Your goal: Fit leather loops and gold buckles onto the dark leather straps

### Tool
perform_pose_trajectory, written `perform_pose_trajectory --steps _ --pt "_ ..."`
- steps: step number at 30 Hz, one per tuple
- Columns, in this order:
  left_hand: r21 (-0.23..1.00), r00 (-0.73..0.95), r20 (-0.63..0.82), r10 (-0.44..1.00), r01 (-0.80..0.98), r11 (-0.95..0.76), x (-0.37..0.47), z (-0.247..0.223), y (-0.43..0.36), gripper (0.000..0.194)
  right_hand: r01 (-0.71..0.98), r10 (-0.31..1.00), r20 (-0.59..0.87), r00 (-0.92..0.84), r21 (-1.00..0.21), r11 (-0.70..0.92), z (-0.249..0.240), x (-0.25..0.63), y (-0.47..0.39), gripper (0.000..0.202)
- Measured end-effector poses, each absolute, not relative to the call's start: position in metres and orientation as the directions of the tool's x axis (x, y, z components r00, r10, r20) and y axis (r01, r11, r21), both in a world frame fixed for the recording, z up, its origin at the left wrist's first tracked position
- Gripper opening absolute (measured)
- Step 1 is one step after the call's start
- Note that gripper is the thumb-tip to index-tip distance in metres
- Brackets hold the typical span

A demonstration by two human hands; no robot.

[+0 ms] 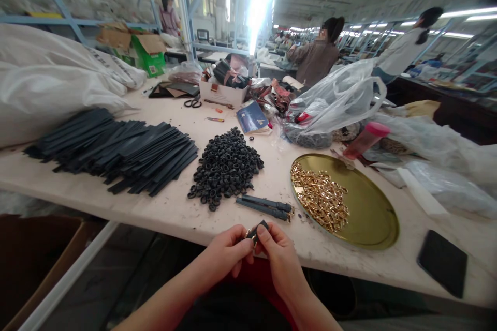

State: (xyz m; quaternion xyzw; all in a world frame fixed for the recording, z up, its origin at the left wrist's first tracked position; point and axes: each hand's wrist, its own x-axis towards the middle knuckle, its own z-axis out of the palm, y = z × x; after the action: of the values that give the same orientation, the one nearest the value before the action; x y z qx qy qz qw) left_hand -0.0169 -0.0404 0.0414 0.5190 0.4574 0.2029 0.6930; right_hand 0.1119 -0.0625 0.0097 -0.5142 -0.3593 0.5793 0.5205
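Strip (261, 226) slants lengthwise up-right, pinched with clasp (254, 238) in closed fingers of left hand (228, 249) and right hand (278, 248).

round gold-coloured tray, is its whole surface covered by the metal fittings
No, the gold-coloured metal fittings are heaped on the left part of the round tray, whose surface shows on the right.
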Motion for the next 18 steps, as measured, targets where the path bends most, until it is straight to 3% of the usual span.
perform_pose_trajectory --steps 6,9,12,15,18 --pt "0.895 0.436 -0.445 0.782 0.204 0.396 -0.016 0.042 -0.04 0.018 0.168 0.986 0.006 0.167 -0.986 -0.023 0.007 0.112 -0.063 0.025" --pt "0.893 0.449 -0.449 0.772 0.214 0.396 -0.017 0.037 -0.038 0.022 0.409 0.97 0.201 0.138 -0.904 0.129 0.002 0.118 -0.065 0.019" --pt "0.908 0.46 -0.416 0.784 0.258 0.331 -0.017 0.033 -0.037 0.024 0.515 0.925 0.377 0.039 -0.801 0.305 -0.002 0.126 -0.066 0.01" --pt "0.899 0.411 -0.4 0.819 0.351 0.262 -0.015 0.033 -0.038 0.023 0.447 0.958 0.279 0.062 -0.866 0.224 -0.003 0.129 -0.065 0.006" --pt "0.875 0.393 -0.426 0.815 0.408 0.261 -0.014 0.034 -0.037 0.022 0.143 0.994 -0.081 0.073 -0.986 -0.09 -0.003 0.129 -0.06 0.015"
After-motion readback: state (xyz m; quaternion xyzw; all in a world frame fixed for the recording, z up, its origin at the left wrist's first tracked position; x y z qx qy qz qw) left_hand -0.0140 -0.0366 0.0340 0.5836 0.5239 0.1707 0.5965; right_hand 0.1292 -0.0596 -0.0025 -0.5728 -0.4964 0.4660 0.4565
